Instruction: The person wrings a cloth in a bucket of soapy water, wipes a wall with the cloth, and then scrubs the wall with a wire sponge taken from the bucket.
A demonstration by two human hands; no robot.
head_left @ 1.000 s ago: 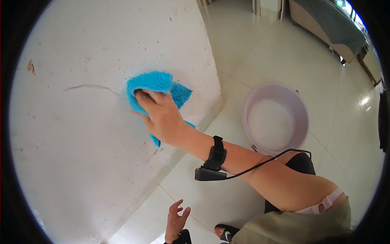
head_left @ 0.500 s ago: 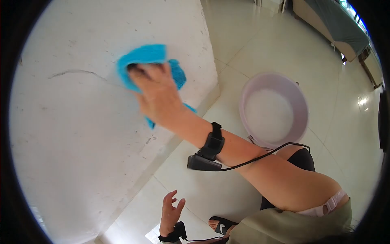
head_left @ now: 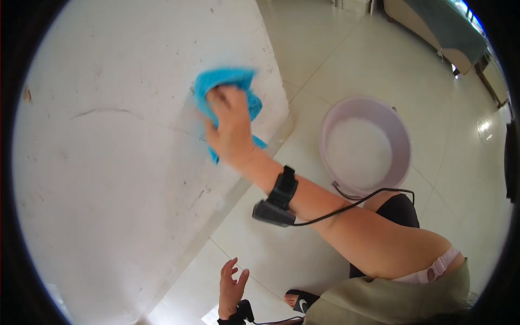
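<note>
A: Where is the cloth?
B: Fluffy blue cloth (head_left: 228, 77), bunched, against the scuffed white surface (head_left: 130, 179), close to its right edge, up and left of the corner that juts toward the floor (head_left: 330, 70). Slightly blurred.

A: The hands?
B: Right hand (head_left: 230, 127) gripping the cloth, fingers curled into its folds. Left hand (head_left: 232, 287) holds nothing visible; fingers loosely bent, partly open, thumb apart. Located low in view, beyond the surface's lower-right edge, over the floor.

A: Marks on the surface?
B: Thin, curved dark line (head_left: 108, 110) left of the cloth. Brownish patch (head_left: 27, 95) near the far left. Small scuffs elsewhere.

A: Worn gear?
B: Black strap (head_left: 283, 187) on the right forearm, small black device and cable attached. Another dark strap (head_left: 237, 315) at the left wrist.

A: Farther out?
B: Pale purple basin (head_left: 365, 149) on glossy tiles, right of the surface's corner. Whitish inside; liquid or bare bottom, cannot tell. Black sandal (head_left: 304, 301) on one foot, bottom of view. Covered sofa (head_left: 433, 27), upper right.
</note>
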